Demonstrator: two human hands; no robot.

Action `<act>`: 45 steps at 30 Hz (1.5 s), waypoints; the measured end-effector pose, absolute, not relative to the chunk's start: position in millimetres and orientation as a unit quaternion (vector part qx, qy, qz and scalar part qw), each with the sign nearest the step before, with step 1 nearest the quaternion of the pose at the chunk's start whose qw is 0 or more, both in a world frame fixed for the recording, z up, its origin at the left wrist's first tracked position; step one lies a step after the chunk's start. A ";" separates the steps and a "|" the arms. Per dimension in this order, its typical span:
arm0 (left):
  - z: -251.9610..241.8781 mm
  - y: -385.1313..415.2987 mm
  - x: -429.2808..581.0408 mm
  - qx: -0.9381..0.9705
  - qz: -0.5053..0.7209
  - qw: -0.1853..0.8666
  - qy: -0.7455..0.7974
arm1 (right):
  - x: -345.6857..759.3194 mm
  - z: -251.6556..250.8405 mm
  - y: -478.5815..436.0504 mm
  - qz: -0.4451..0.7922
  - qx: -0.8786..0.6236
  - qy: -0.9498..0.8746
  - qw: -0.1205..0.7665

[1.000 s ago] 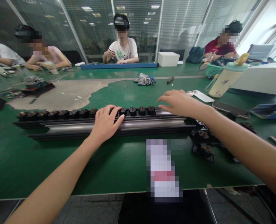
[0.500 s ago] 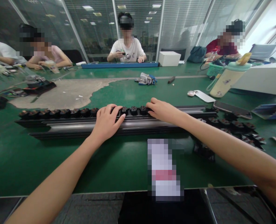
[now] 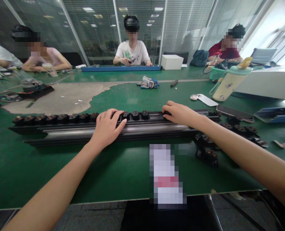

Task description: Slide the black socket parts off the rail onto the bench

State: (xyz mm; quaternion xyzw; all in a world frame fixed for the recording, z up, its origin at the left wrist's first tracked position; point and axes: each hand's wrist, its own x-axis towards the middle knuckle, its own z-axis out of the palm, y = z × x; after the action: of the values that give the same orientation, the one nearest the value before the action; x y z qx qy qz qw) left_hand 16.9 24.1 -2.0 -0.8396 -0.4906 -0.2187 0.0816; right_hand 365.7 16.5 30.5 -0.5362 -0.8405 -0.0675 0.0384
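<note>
The left hand (image 3: 107, 123) lies palm down, fingers spread, on a long dark rail (image 3: 84, 131) set parallel to the near edge of the green tabletop (image 3: 60, 166). The right hand (image 3: 181, 114) rests further right on the same rail, fingers curled over a small black socket part (image 3: 167, 113); whether it grips the part is unclear. A row of socket parts (image 3: 56, 118) fills the rail's left stretch. Loose ones (image 3: 238, 128) lie toward the right edge. Bare green tabletop lies between rail and near edge. Beyond, a worn grey patch (image 3: 60, 96), a white phone (image 3: 206, 100), and seated people at the far edge before glass walls. Both forearms reach forward from the near edge.
</note>
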 end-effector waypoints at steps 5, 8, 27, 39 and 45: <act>-2.3 24.6 16.9 -0.839 -0.224 0.085 -0.488 | 397.0 24.0 12.8 -0.057 -0.554 -0.829 0.050; -1.9 24.8 17.1 -0.839 -0.222 0.086 -0.489 | 422.5 18.8 11.3 -0.038 -0.560 -0.825 0.069; -3.9 29.2 15.9 -0.840 -0.211 0.106 -0.488 | 556.7 -1.5 2.0 -0.028 -0.630 -0.770 0.097; -4.9 28.6 15.6 -0.837 -0.217 0.105 -0.492 | 598.7 -6.3 -10.0 -0.040 -0.681 -0.724 0.099; -5.5 29.0 15.3 -0.838 -0.218 0.106 -0.490 | 614.0 -6.4 -18.6 -0.042 -0.699 -0.708 0.095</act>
State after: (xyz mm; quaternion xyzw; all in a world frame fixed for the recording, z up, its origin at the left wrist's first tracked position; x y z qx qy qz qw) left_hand 15.3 29.0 -5.5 -0.8375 -0.4896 -0.2183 0.1058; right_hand 614.0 -18.6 -6.4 -0.6989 -0.7076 -0.0421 0.0954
